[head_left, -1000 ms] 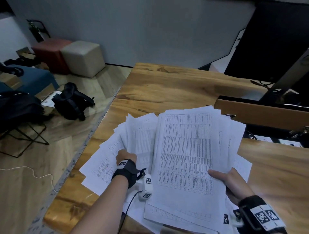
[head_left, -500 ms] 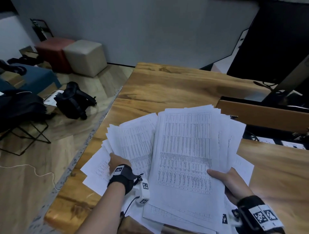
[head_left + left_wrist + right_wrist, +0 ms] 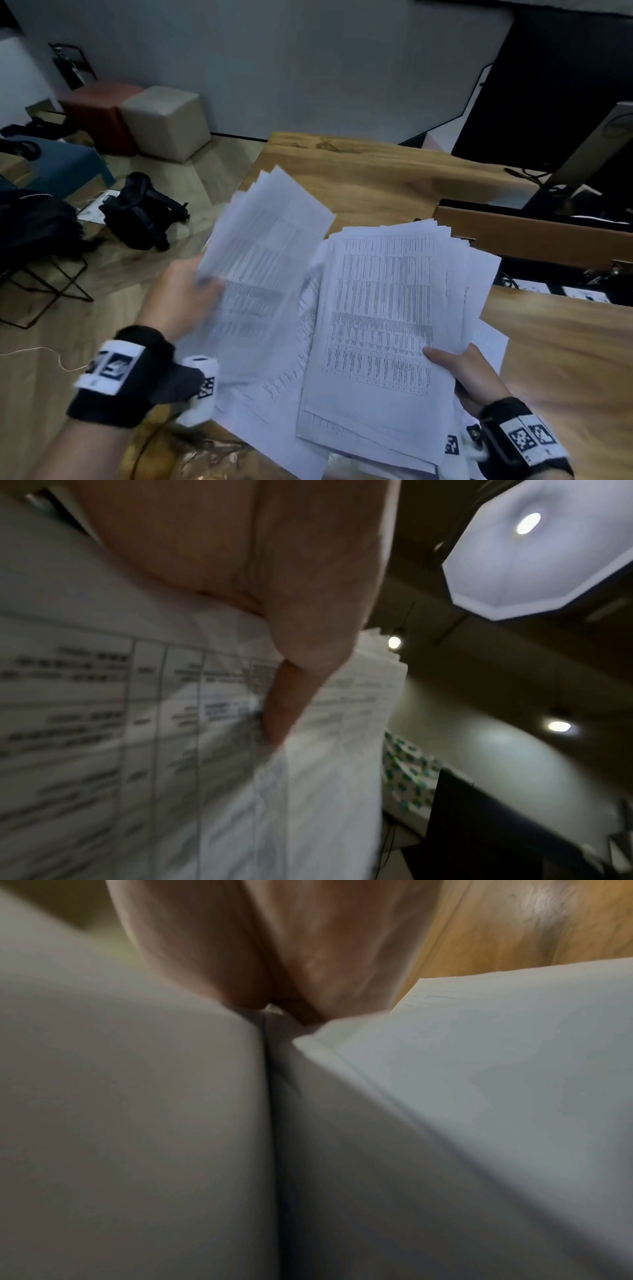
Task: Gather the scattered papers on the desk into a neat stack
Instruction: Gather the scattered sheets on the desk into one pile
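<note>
My left hand (image 3: 185, 298) grips a bundle of printed sheets (image 3: 263, 274) by its left edge and holds it lifted and tilted above the wooden desk (image 3: 376, 178). In the left wrist view the thumb (image 3: 291, 696) presses on the printed sheets (image 3: 137, 723). My right hand (image 3: 459, 373) holds a second, larger pile of papers (image 3: 383, 325) at its lower right edge, thumb on top. In the right wrist view the fingers (image 3: 274, 961) disappear under the white paper (image 3: 445, 1123). More loose sheets (image 3: 274, 394) lie on the desk under both piles.
A raised wooden shelf (image 3: 534, 236) and a monitor stand (image 3: 589, 150) sit at the desk's back right. Left of the desk, on the floor, are a black bag (image 3: 144, 212), a beige cube stool (image 3: 164, 123) and a red one (image 3: 99, 109).
My left hand has lifted its bundle off the desk and swung it up and to the left, away from the right pile. The right hand has stayed put.
</note>
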The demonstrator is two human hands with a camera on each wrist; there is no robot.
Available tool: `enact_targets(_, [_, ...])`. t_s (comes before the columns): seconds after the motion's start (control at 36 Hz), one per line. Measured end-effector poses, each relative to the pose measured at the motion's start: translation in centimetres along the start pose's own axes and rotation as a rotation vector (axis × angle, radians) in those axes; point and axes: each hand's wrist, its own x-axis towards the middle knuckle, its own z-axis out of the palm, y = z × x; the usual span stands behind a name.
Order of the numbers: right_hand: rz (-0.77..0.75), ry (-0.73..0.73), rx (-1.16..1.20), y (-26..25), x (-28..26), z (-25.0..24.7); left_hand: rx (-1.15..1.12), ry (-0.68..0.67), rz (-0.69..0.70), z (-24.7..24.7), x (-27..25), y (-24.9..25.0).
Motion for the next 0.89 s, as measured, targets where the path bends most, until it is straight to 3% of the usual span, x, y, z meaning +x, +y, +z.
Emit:
enact_targets(0.11, [-0.022, 0.004, 0.018, -0.2, 0.0, 0.2, -0.197, -0.199, 0.172, -4.3, 0.2, 2.2])
enact_targets(0.25, [-0.039, -0.038, 0.1, -0.9, -0.4, 1.1, -0.803, -0.509, 0.142, -4.5, 0.6, 3.7])
enact_targets(0.47, [-0.047, -0.18, 0.128, -1.7, -1.3, 2.9, -0.809, -0.408, -0.076, 6.0, -0.5, 4.6])
enact_targets(0.56, [-0.076, -0.202, 0.079, -2.1, -2.1, 3.7, -0.848, -0.426, -0.176, 9.5, -1.4, 3.6])
enact_targets(0.69, [-0.048, -0.223, 0.077, -1.9, -2.7, 4.2, -0.896, -0.411, -0.343, 12.2, -1.9, 1.8])
enact_targets(0.81, [0.07, -0.161, 0.329, -1.7, -2.7, 3.5, -0.86, -0.419, -0.336, 13.1, -2.6, 1.6])
enact_targets(0.89, [0.129, -0.21, 0.201, -1.5, -2.5, 3.3, -0.814, -0.449, -0.297, 13.4, -3.7, 1.9])
